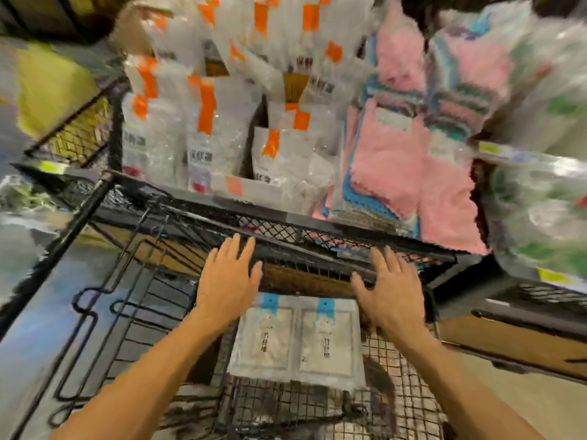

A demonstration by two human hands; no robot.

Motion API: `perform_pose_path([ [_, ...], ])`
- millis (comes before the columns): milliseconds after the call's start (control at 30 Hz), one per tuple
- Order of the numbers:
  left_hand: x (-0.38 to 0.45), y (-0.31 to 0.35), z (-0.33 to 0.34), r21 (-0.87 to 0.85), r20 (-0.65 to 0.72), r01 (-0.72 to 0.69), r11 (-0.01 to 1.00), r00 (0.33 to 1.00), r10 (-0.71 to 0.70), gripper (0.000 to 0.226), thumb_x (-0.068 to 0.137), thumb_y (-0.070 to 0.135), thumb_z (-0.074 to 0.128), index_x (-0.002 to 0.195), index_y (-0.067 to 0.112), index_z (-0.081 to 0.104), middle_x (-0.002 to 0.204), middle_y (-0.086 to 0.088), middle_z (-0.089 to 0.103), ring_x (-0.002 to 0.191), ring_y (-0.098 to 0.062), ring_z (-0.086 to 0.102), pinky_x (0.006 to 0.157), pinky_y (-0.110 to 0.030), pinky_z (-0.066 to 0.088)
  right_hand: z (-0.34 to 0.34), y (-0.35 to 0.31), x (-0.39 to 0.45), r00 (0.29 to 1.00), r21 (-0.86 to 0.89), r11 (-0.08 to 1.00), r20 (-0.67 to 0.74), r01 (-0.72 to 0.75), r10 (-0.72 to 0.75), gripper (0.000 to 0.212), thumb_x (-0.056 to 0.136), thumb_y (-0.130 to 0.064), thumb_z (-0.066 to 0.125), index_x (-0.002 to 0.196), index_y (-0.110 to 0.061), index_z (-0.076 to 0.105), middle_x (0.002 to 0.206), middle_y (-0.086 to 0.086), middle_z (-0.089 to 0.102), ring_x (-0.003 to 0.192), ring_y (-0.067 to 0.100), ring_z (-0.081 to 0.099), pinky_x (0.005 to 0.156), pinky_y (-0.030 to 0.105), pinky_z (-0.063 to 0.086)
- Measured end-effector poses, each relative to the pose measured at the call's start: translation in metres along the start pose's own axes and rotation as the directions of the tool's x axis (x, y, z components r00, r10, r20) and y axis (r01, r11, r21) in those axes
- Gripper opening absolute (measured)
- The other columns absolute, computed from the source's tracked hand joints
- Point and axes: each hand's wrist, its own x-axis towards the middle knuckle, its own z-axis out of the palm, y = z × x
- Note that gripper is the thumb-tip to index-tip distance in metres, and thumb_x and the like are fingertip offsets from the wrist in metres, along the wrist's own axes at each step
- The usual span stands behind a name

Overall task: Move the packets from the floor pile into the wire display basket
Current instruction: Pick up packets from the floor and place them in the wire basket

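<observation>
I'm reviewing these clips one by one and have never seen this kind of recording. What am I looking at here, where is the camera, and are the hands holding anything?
There is no machine: a person wears one wide-angle camera on the head, looking down at two bare hands. The left hand and right hand are both spread open, with no grip on anything. Below them two white packets with blue tabs lie side by side in a wire basket. Above, a mesh shelf carries orange-labelled packets and pink cloths. The picture is blurred by motion.
</observation>
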Motion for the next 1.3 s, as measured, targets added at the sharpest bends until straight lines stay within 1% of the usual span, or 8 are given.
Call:
perform_pose_path([
  [233,-0.013,0.028,-0.108,-0.017,-0.129,-0.04,0.999,0.991,0.037,0.061,0.106,0.051,0.032,0.16,0.023,0.028,0.163,-0.008,0.036,0.149,-0.027,0.034,0.122,-0.045,0.029,-0.107,0.001,-0.018,0.986,0.044,0.999,-0.168,0.028,-0.02,0.081,0.09,-0.069,0.029,0.153,-0.02,0.043,0.155,0.005,0.049,0.14,0.031,0.043,0.115,0.049,0.035],
  [333,-0.021,0.042,-0.143,-0.017,-0.161,-0.075,0.997,0.984,0.072,0.06,0.106,0.052,0.033,0.159,0.024,0.031,0.16,-0.01,0.04,0.144,-0.031,0.041,0.118,-0.047,0.035,-0.142,0.009,-0.031,0.983,0.036,0.999,-0.184,0.011,-0.004,0.076,0.096,-0.068,0.033,0.156,-0.023,0.036,0.159,0.002,0.043,0.145,0.028,0.037,0.121,0.048,0.027],
  [533,-0.032,0.063,-0.185,-0.042,-0.177,-0.222,0.974,0.961,0.211,0.06,0.106,0.056,0.03,0.16,0.03,0.029,0.167,-0.003,0.029,0.152,-0.023,0.029,0.124,-0.045,0.02,-0.194,0.02,-0.076,0.959,0.026,0.995,-0.265,-0.101,0.104,0.088,0.087,-0.076,0.015,0.155,-0.027,0.038,0.162,0.002,0.04,0.149,0.028,0.034,0.123,0.048,0.025],
  [667,-0.041,0.074,-0.203,-0.029,-0.162,-0.348,0.937,0.927,0.339,0.069,0.101,0.064,0.013,0.16,0.032,0.027,0.168,-0.001,0.027,0.153,-0.021,0.027,0.123,-0.04,0.023,-0.211,0.024,-0.117,0.927,0.049,0.977,-0.31,-0.207,0.212,0.085,0.089,-0.075,0.022,0.152,-0.024,0.045,0.155,0.004,0.05,0.144,0.029,0.043,0.119,0.048,0.031],
  [767,-0.043,0.082,-0.208,-0.078,-0.141,-0.424,0.902,0.901,0.411,0.062,0.104,0.06,0.02,0.16,0.033,0.028,0.167,-0.001,0.028,0.153,-0.021,0.028,0.123,-0.041,0.023,-0.216,0.027,-0.151,0.893,0.073,0.952,-0.332,-0.296,0.303,0.076,0.095,-0.073,0.036,0.153,-0.025,0.043,0.153,0.002,0.051,0.143,0.025,0.043,0.12,0.046,0.029],
  [867,-0.053,0.095,-0.212,-0.075,-0.145,-0.548,0.833,0.832,0.535,0.072,0.097,0.065,0.01,0.155,0.03,0.036,0.16,-0.005,0.042,0.144,-0.025,0.04,0.119,-0.045,0.033,-0.219,0.033,-0.187,0.852,0.095,0.911,-0.326,-0.402,0.41,0.079,0.094,-0.076,0.033,0.156,-0.026,0.038,0.158,0.001,0.045,0.147,0.024,0.038,0.124,0.047,0.024],
  [1067,-0.093,0.143,-0.209,-0.107,-0.121,-0.702,0.704,0.712,0.691,0.077,0.093,0.067,0.013,0.155,0.029,0.037,0.162,-0.002,0.037,0.146,-0.027,0.037,0.118,-0.046,0.034,-0.217,0.048,-0.275,0.737,0.171,0.795,-0.302,-0.582,0.605,0.08,0.096,-0.074,0.036,0.161,-0.027,0.029,0.168,0.001,0.029,0.155,0.023,0.024,0.128,0.046,0.014],
  [1300,-0.159,0.216,-0.206,-0.132,-0.102,-0.852,0.507,0.52,0.848,0.074,0.098,0.068,0.016,0.157,0.028,0.036,0.162,-0.003,0.038,0.147,-0.024,0.037,0.12,-0.044,0.031,-0.212,0.074,-0.382,0.564,0.238,0.653,-0.349,-0.719,0.749,0.08,0.094,-0.076,0.034,0.155,-0.025,0.041,0.161,0.001,0.042,0.149,0.025,0.035,0.122,0.045,0.028],
])
